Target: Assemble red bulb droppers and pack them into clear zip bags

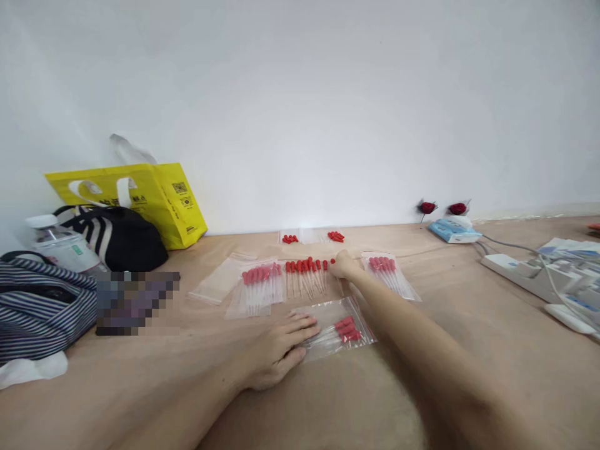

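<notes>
My left hand lies with fingers spread on the left end of a clear zip bag, which holds several red-bulbed droppers. Reaching forward, my right hand has its fingers closed at the right end of a row of loose droppers; a red bulb shows at its fingertips. The tube there is partly hidden by the hand. Filled bags of droppers lie on both sides of the row, a left bag and a right bag.
Flat empty zip bags lie at the left, and small red bulbs by the wall. A yellow bag, black bag, bottle and striped bag crowd the left. Rightward are a tissue pack and power strip.
</notes>
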A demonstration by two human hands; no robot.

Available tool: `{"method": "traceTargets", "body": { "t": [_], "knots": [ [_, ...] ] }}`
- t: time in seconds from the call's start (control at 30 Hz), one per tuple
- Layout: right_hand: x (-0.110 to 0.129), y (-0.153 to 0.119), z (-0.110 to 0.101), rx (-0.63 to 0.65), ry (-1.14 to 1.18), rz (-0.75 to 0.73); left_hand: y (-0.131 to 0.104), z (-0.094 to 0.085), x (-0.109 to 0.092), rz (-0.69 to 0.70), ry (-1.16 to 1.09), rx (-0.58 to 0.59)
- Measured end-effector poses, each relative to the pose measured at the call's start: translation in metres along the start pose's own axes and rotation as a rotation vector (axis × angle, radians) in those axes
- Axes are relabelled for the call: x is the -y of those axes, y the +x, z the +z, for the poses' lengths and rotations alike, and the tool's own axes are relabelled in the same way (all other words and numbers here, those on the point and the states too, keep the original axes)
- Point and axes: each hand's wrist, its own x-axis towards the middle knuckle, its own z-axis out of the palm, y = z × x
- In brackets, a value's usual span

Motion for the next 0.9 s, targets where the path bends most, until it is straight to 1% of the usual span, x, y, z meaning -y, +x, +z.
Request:
{"method": "traceTargets", "body": {
  "t": [0.1,0.2,0.23,0.27,0.33,0.4,0.47,0.53,0.67,0.77,0.83,0.9],
  "knots": [
    [-0.015,-0.013,-0.018,-0.074,0.096,0.027,0.000,0.001,0.000,-0.005,0.007,-0.005],
    [-0.042,-0.035,-0.038,-0.136,0.226,-0.005,0.001,0.002,0.000,-0.007,0.014,-0.015],
    [-0.052,-0.043,-0.042,-0.193,0.383,-0.040,0.001,0.003,0.000,-0.006,0.014,-0.018],
    [-0.061,-0.052,-0.046,-0.220,0.520,-0.081,0.001,0.003,0.000,-0.004,0.014,-0.022],
    [-0.075,-0.069,-0.048,-0.250,0.698,-0.121,0.002,0.003,0.000,0.005,0.015,-0.031],
    [-0.082,-0.084,-0.046,-0.253,0.806,-0.102,0.002,0.003,-0.001,0.015,0.016,-0.042],
    [-0.081,-0.094,-0.043,-0.268,0.896,-0.047,0.002,0.003,-0.002,0.013,0.019,-0.052],
    [-0.076,-0.101,-0.038,-0.266,0.977,0.008,0.002,0.002,-0.004,-0.005,0.019,-0.061],
    [-0.062,-0.108,-0.033,-0.142,1.105,0.098,0.001,0.003,-0.003,-0.029,0.003,-0.068],
    [-0.056,-0.113,-0.031,-0.027,1.128,0.131,0.000,0.006,0.003,-0.029,-0.012,-0.086],
    [-0.054,-0.117,-0.032,0.083,1.091,0.101,0.000,0.008,0.005,-0.029,-0.019,-0.095],
    [-0.052,-0.119,-0.033,0.202,1.030,0.031,0.000,0.008,0.006,-0.029,-0.021,-0.090]
  ]
}}
